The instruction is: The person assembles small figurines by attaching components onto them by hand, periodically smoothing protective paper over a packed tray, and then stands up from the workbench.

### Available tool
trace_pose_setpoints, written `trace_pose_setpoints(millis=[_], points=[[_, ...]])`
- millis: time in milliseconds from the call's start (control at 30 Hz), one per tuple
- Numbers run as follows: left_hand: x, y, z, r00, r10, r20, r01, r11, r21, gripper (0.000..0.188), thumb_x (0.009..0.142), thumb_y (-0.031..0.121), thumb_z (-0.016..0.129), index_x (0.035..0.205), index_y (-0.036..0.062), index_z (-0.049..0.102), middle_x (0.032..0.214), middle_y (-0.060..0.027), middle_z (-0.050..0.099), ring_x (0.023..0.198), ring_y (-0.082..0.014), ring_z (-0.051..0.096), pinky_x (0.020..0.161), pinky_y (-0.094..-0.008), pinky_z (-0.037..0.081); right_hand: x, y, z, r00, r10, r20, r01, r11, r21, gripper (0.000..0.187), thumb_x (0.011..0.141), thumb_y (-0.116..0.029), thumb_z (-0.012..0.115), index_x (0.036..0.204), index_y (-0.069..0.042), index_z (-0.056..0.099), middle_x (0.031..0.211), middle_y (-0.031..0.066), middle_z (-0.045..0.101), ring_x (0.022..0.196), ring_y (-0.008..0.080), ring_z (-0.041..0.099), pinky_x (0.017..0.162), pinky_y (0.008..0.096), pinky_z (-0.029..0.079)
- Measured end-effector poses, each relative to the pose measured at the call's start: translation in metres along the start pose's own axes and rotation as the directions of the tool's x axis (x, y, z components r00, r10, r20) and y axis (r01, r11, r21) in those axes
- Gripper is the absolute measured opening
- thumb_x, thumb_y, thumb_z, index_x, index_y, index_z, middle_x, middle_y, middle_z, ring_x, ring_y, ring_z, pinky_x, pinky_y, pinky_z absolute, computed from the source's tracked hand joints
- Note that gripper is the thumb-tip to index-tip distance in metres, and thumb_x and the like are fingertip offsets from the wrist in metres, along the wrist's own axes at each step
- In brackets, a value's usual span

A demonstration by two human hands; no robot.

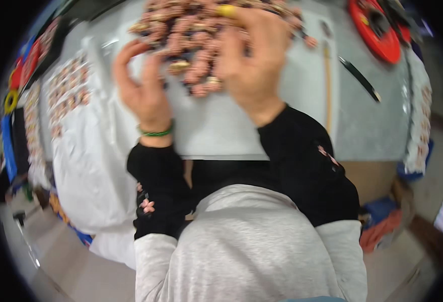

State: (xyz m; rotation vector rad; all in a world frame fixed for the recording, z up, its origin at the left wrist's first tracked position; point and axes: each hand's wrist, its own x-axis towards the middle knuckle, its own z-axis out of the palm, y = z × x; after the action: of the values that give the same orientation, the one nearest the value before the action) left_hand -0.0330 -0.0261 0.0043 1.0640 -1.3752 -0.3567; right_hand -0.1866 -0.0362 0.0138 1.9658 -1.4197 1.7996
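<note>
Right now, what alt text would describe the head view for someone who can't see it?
A person's left hand and right hand, both blurred, are at a heap of small pink, dark and gold pieces on a white surface. A slim black tool and a red rounded object lie to the right.

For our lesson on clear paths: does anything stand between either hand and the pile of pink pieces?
Nothing visible does. The left hand is at the left edge of the pink pile, the right hand covers some of its right part; blur obscures exact contact.
</note>
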Motion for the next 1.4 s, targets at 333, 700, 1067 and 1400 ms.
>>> trace_pose_setpoints(millis=[333, 700, 1067, 1400], points=[[-0.007, 0.012, -0.015, 0.991, 0.098, 0.096, -0.112, 0.981, 0.158, 0.019, 0.064, 0.005, 0.061, 0.083, 0.0056, 0.057, 0.083, -0.0061, 0.055, 0.087, -0.024, 0.049, 0.079, -0.0337, 0.037, -0.011, -0.008, -0.004, 0.956, 0.274, 0.104, -0.284, 0.954, 0.093, 0.022, 0.074, -0.001, 0.057, 0.096, 0.002, 0.055, 0.093, 0.0081, 0.053, 0.084, 0.0182, 0.051, 0.076, 0.0271, 0.041], [-0.014, 0.014, -0.016, 0.913, 0.12, 0.39, -0.252, 0.918, 0.306, 0.024, 0.056, 0.014, 0.064, 0.079, 0.0108, 0.06, 0.08, -0.0008, 0.054, 0.09, -0.022, 0.047, 0.083, -0.0362, 0.028, -0.016, -0.014, 0.007, 0.978, 0.197, 0.065, -0.201, 0.978, 0.055, 0.021, 0.067, -0.001, 0.055, 0.087, -0.004, 0.059, 0.084, 0.008, 0.055, 0.079, 0.0254, 0.05, 0.075, 0.0342, 0.038], [-0.006, 0.006, -0.007, 0.864, 0.162, 0.477, -0.358, 0.864, 0.354, 0.031, 0.063, 0.015, 0.07, 0.092, 0.0107, 0.062, 0.086, -0.0008, 0.056, 0.087, -0.0197, 0.048, 0.078, -0.0326, 0.033, 0.006, -0.025, 0.004, 0.995, 0.052, 0.091, -0.064, 0.989, 0.136, 0.026, 0.065, 0.008, 0.051, 0.09, 0.0, 0.057, 0.079, 0.0104, 0.054, 0.073, 0.023, 0.051, 0.068, 0.0302, 0.04], [-0.006, 0.02, -0.014, 0.98, 0.105, 0.169, -0.106, 0.994, 0.001, 0.023, 0.067, 0.003, 0.069, 0.089, 0.0033, 0.062, 0.084, -0.007, 0.059, 0.08, -0.0211, 0.051, 0.07, -0.0281, 0.042, -0.007, -0.02, -0.001, 0.967, 0.235, 0.101, -0.252, 0.938, 0.237, 0.02, 0.071, 0.003, 0.057, 0.09, -0.001, 0.058, 0.08, 0.0059, 0.052, 0.067, 0.0147, 0.049, 0.058, 0.0246, 0.04]])
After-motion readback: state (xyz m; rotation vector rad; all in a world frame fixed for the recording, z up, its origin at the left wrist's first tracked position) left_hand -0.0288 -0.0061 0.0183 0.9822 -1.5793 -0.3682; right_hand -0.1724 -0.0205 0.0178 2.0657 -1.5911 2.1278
